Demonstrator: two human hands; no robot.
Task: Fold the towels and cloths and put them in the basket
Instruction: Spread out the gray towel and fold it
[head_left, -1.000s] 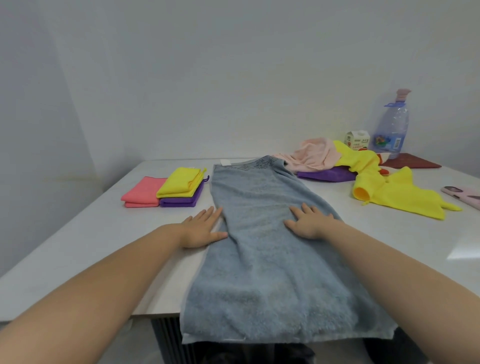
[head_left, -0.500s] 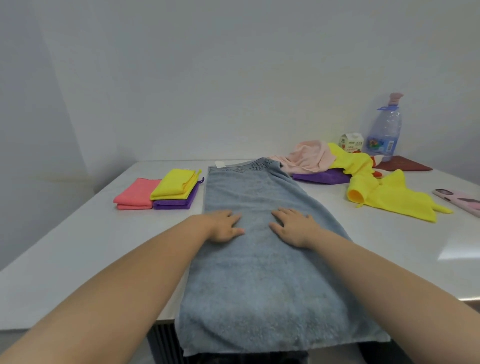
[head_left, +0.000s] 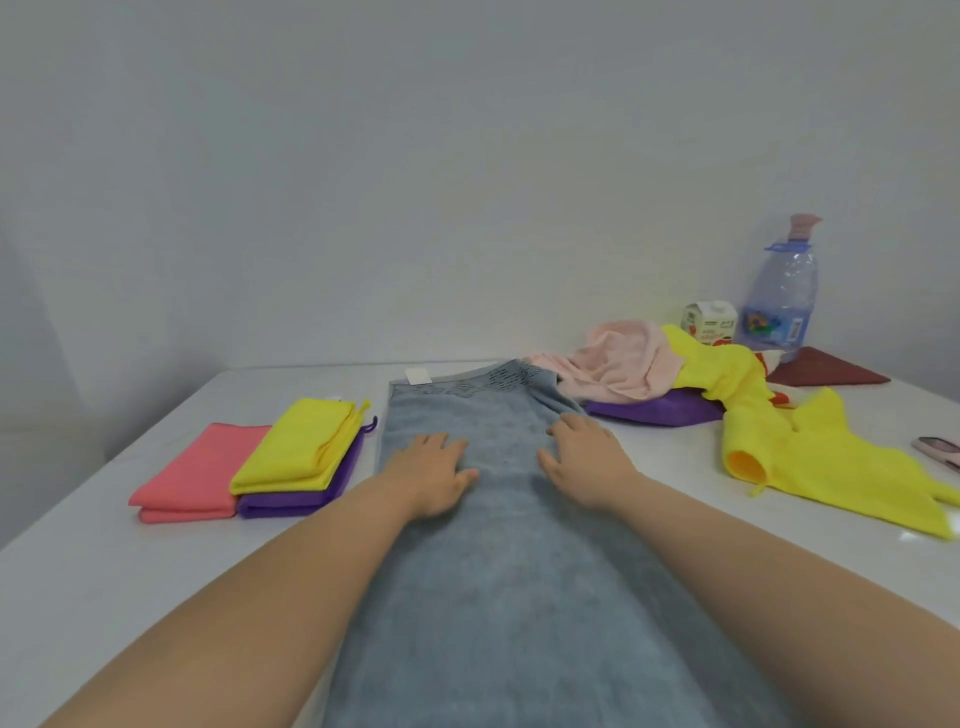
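1. On the middle of the grey-blue towel (head_left: 498, 571), the fingers (head_left: 436, 441) of the left hand (head_left: 431, 475) lie straight and slightly apart, pressed flat on the pile and gripping nothing
2. Just beside them, the fingers (head_left: 569, 423) of the right hand (head_left: 584, 465) are likewise straight and spread, palm down near the towel's right edge, holding nothing
3. That towel runs lengthwise away from the person along the white worktop (head_left: 104, 571), its far end bearing a patterned band and a white label (head_left: 418, 375), its near end running out of view below
4. Just left of it sits a folded yellow cloth (head_left: 301, 447) on a folded purple cloth (head_left: 301, 503), with a folded pink cloth (head_left: 192, 475) touching beside them
5. Right of its far end lies a heap: a pale pink towel (head_left: 618, 358) over a second purple cloth (head_left: 660, 408), and a loose yellow cloth (head_left: 831, 467) spreading towards the right
6. Behind the heap stand a clear water bottle (head_left: 782, 296) and a small carton (head_left: 709, 322), beside a dark red cloth (head_left: 826, 371); a pink phone (head_left: 940, 449) lies at the right edge
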